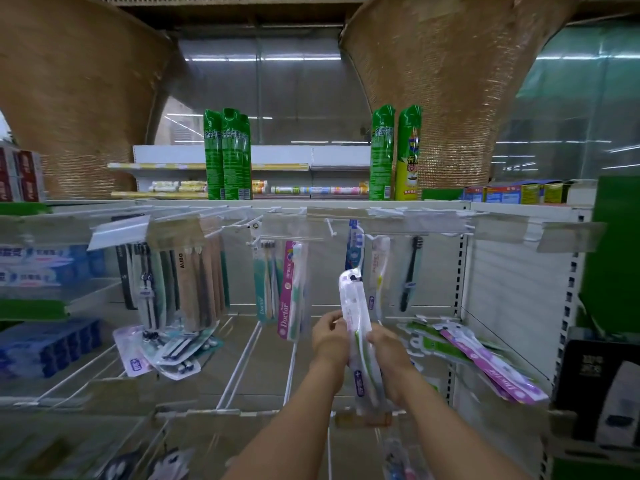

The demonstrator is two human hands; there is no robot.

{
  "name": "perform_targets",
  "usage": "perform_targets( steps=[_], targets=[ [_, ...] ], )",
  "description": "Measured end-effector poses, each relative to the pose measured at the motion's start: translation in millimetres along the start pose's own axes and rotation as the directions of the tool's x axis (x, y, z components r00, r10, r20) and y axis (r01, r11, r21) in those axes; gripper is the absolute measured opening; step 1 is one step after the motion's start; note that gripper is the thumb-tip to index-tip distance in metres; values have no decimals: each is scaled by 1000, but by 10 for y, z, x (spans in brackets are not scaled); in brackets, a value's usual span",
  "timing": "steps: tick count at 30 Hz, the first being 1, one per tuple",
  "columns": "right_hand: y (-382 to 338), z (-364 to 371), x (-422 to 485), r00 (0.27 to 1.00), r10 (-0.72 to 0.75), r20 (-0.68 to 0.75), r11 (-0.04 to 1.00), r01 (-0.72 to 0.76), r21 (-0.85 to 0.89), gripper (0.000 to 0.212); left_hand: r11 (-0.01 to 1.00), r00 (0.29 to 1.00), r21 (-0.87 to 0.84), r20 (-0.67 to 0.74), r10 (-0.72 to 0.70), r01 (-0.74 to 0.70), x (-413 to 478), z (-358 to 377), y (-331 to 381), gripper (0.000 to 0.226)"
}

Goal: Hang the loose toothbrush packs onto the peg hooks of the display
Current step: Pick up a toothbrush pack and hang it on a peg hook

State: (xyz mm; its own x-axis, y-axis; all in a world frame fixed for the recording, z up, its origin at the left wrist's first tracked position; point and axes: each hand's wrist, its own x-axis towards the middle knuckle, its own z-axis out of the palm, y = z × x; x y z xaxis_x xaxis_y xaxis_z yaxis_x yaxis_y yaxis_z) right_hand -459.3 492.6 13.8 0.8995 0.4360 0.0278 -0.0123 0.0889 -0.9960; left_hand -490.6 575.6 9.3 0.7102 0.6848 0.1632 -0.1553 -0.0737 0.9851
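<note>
Left hand [330, 336], right hand [385, 345], half-hidden toothbrush pack [353, 299]

Brand names on the toothbrush packs

"Doctor" runs up the pink hanging pack [284, 306] and the teal hanging pack [260, 299] beside it, and along the purple loose pack [495, 372] lying at right. "AUBO" stands on the brown hanging pack [188, 282]. The Chinese print on the green spray cans [227, 157] is too blurred to read.

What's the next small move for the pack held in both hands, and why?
Probably raise the clear toothbrush pack to the bare-looking peg hook above: the left hand and right hand grip it upright, hang hole uppermost, below the hook row.
</note>
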Motion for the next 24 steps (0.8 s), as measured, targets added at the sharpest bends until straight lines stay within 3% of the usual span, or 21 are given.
perform_targets(
  steps=[5,10,17,24],
  targets=[
    [-43,-75,-48,997,16,81,996,-23,81,34,996,999,-83,-40,-20,16,-39,-36,69,19],
    [-125,-80,-141,1000,-13,4,1000,13,-17,32,997,997,-71,-77,-11,5,-58,-17,135,30],
    [-208,-165,-217,999,-26,-36,1000,25,-15,23,998,996,-67,-82,-20,15,-113,40,262,14],
    [-248,-244,-302,998,-39,-48,998,37,-43,22,998,996,-64,-83,-31,26,-195,99,328,18]
  ],
)
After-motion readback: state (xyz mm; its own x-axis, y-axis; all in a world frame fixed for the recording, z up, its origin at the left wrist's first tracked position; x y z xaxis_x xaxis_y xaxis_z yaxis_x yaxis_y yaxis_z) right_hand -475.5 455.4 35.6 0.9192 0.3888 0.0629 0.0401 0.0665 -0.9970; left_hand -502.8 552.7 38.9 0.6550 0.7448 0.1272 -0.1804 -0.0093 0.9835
